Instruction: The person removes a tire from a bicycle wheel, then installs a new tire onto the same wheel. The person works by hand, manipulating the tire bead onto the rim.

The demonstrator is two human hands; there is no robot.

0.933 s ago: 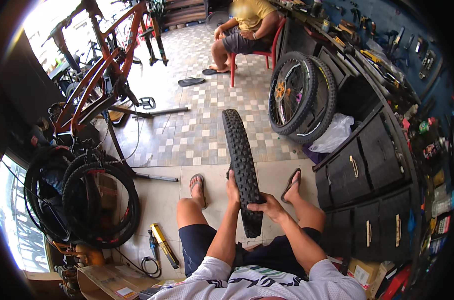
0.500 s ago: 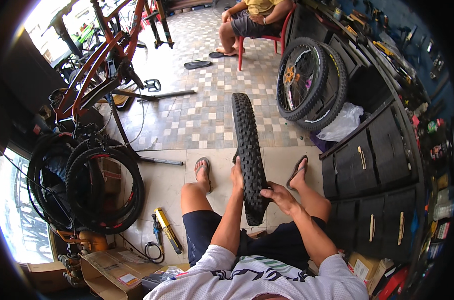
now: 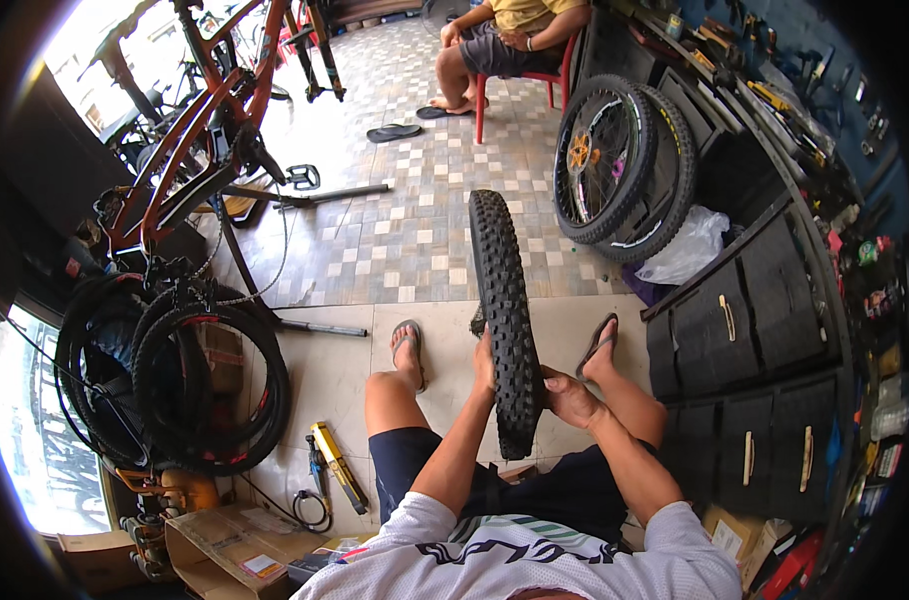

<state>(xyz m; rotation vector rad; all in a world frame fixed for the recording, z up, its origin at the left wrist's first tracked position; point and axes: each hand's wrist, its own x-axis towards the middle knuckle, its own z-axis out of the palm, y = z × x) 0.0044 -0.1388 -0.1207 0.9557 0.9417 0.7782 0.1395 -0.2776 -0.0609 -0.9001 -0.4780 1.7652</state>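
A black knobby bicycle tyre (image 3: 510,330) stands upright between my knees, seen nearly edge-on. My left hand (image 3: 486,368) grips it from the left, its fingers partly hidden behind the tyre. On the other side, my right hand (image 3: 573,398) holds the near part of the tread, thumb uppermost. A small dark mesh-like piece (image 3: 478,320) shows at the tyre's left edge, above my left hand. Whether a rim sits inside is hidden.
At left, an orange bicycle frame (image 3: 200,130) hangs above several black tyres (image 3: 215,385). A yellow pump-like tool (image 3: 337,465) lies by my left leg, near a cardboard box (image 3: 235,545). Two wheels (image 3: 605,160) lean against black cabinets (image 3: 745,320). Ahead, a person (image 3: 515,40) sits on a red chair.
The tyre has shifted slightly right and toward me, turning a little. My right hand has moved with it, its thumb now nearer the tyre's right edge. Both hands keep hold.
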